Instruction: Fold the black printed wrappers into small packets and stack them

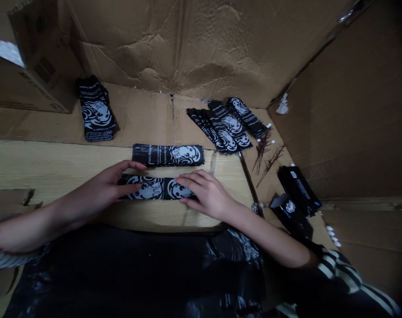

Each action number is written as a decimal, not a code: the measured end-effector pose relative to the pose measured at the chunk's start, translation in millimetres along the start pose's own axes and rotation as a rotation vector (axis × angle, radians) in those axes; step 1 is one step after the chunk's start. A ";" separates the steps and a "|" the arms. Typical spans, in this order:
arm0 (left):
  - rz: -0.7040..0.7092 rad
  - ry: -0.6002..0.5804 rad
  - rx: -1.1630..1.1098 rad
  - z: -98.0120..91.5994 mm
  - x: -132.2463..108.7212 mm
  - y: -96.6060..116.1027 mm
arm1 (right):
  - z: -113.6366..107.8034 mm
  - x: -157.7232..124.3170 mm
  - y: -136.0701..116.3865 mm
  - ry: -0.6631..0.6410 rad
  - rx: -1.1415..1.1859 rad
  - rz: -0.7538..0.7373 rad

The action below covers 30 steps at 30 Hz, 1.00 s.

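A flat row of black printed packets (pixel 150 189) with a white swirling face design lies crosswise on the pale wooden surface. My left hand (pixel 110 187) is at its left end, thumb pressed on top and index finger stretched past its far edge. At the other end, my right hand (pixel 206 192) grips it with the fingers over the print and the thumb along the near edge. Just beyond, parallel to it, lies a similar black stack (pixel 168 155), close to my left fingertips.
More black packets sit in a pile (pixel 96 112) at back left and a fanned group (pixel 225 126) at back right. Thin brown twists (pixel 263 148) and black boxes (pixel 293 214) lie to the right. Cardboard walls (pixel 201 48) enclose the far side; a carton (pixel 38 84) stands left.
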State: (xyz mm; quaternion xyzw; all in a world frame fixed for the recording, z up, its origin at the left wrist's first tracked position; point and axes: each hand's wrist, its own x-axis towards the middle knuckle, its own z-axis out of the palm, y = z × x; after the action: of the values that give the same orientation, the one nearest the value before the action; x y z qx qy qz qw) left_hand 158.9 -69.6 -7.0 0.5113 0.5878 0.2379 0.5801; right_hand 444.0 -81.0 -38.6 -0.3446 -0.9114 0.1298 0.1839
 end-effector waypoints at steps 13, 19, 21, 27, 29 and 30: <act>-0.010 0.033 -0.008 3.1 1.6 -0.7 | 2.1 -0.3 1.2 0.034 -0.022 -0.046; -0.008 0.033 -0.011 2.9 2.5 -2.6 | 1.8 -0.7 1.6 0.003 -0.005 -0.009; -0.005 0.027 -0.014 2.7 2.7 -3.0 | 1.7 -0.7 1.7 0.008 -0.006 -0.020; 0.023 0.015 0.012 -0.7 4.1 -8.2 | 1.9 0.5 1.6 0.008 0.000 -0.022; 0.020 0.005 0.001 -1.9 4.0 -9.5 | 1.8 0.7 1.4 0.001 0.001 -0.009; 0.015 0.002 -0.002 -2.3 3.9 -9.8 | 1.8 0.7 1.2 -0.002 0.002 -0.004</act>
State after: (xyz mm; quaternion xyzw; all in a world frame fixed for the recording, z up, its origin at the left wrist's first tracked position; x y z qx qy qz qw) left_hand 154.4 -69.1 -16.7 0.5149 0.5842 0.2436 0.5782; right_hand 443.5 -79.8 -40.5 -0.3423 -0.9121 0.1310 0.1835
